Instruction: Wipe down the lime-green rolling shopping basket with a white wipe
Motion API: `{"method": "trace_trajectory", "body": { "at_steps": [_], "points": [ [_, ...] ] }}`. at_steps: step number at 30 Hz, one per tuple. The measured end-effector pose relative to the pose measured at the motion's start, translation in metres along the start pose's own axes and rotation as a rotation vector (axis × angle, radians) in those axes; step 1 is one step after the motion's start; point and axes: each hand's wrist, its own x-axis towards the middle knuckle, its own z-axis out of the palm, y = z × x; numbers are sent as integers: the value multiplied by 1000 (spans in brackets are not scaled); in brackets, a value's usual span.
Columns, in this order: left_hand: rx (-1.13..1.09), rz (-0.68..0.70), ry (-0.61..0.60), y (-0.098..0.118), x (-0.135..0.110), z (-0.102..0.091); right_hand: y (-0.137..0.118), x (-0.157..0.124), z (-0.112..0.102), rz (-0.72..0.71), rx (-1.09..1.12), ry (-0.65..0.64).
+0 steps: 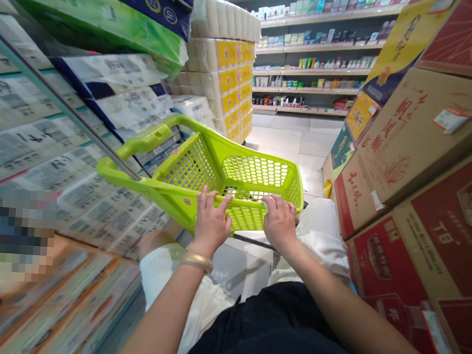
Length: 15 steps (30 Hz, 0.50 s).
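Note:
A lime-green plastic shopping cart (246, 216) stands sideways in front of me, its handle (152, 137) toward the left. My left hand (212, 218), with a gold bangle at the wrist, has its fingers hooked over the near side rim, slightly apart. Farther right on that same rim, my right hand (280, 221) is curled over the edge, close to the cart's front end. Through the basket's open top I see its slotted walls and part of its floor; the near wall hides the rest.
Stacked paper packs (99, 173) rise close on the left, with tissue bundles (230, 85) behind the cart. Cardboard cartons (408, 135) are piled close on the right. Tiled floor (291, 135) leads to shelves (312, 72) of small products at the back.

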Motion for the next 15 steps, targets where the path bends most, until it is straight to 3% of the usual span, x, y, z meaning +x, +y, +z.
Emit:
{"method": "trace_trajectory", "body": {
  "at_steps": [5,8,15],
  "points": [
    [-4,-1,-7,1,1,-2,-37,11,11,-52,-4,-49],
    [-5,3,-8,-2,0,-3,-46,14,13,-80,-13,-75],
    [-16,24,1,-5,-1,1,-8,4,0,-89,9,-50]
  ]
}}
